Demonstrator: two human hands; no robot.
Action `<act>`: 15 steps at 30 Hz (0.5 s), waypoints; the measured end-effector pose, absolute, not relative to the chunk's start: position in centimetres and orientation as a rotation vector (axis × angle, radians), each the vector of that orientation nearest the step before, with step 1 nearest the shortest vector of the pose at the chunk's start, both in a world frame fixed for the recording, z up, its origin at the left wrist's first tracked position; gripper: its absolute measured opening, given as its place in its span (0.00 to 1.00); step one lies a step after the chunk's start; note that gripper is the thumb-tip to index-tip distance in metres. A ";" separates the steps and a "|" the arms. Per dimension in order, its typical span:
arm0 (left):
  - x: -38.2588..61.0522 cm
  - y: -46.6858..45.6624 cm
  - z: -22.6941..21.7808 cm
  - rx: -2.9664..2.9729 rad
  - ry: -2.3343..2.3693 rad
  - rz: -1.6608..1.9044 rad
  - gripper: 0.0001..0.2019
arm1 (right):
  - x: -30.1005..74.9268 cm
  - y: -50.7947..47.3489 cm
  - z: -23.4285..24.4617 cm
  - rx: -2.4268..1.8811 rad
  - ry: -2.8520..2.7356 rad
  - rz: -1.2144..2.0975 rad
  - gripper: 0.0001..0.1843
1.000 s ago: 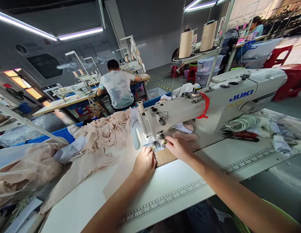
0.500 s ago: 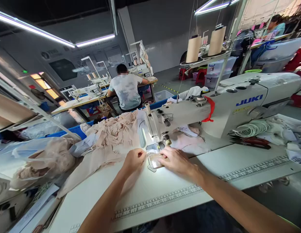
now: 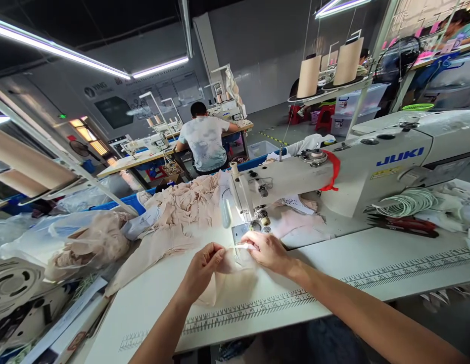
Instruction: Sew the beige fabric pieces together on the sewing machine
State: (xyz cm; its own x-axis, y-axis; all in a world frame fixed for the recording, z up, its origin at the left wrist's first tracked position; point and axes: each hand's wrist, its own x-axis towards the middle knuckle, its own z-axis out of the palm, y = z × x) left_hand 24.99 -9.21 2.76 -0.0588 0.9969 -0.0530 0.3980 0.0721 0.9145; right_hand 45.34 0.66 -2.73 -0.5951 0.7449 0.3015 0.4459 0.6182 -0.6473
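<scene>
A thin beige piece of fabric point(image 3: 235, 263) is stretched between my two hands, just in front of the needle area of a white sewing machine point(image 3: 288, 177). My left hand point(image 3: 204, 265) pinches its left side between thumb and fingers. My right hand point(image 3: 266, 250) is closed on the opposite side, close to the metal needle plate point(image 3: 240, 231). A pale edge of the cloth runs from one hand to the other. Its lower part hangs over the white table, and the fingers cover its ends.
Crumpled beige fabric point(image 3: 193, 202) is heaped left of the machine. Red-handled snips point(image 3: 405, 225) and a coil of pale cord point(image 3: 407, 202) lie at right. A printed ruler point(image 3: 257, 307) runs along the table's front. Another person point(image 3: 204, 139) sits ahead at a sewing table.
Both hands have drawn the fabric back toward me from under the needle area. More of the cloth now shows between them, and the needle plate is uncovered. The view has turned slightly left.
</scene>
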 end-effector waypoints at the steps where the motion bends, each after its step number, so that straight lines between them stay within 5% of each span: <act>1: 24.1 -9.2 2.4 1.404 1.595 0.971 0.28 | 45.7 0.8 -2.7 -0.914 -2.265 0.738 0.12; 6: 19.4 -9.6 0.8 1.569 1.846 0.753 0.19 | 46.8 1.0 -2.8 -0.845 -2.295 0.792 0.07; 15: 16.1 -8.6 1.4 2.057 2.406 0.349 0.03 | 46.4 1.0 -4.8 -1.006 -2.412 0.189 0.14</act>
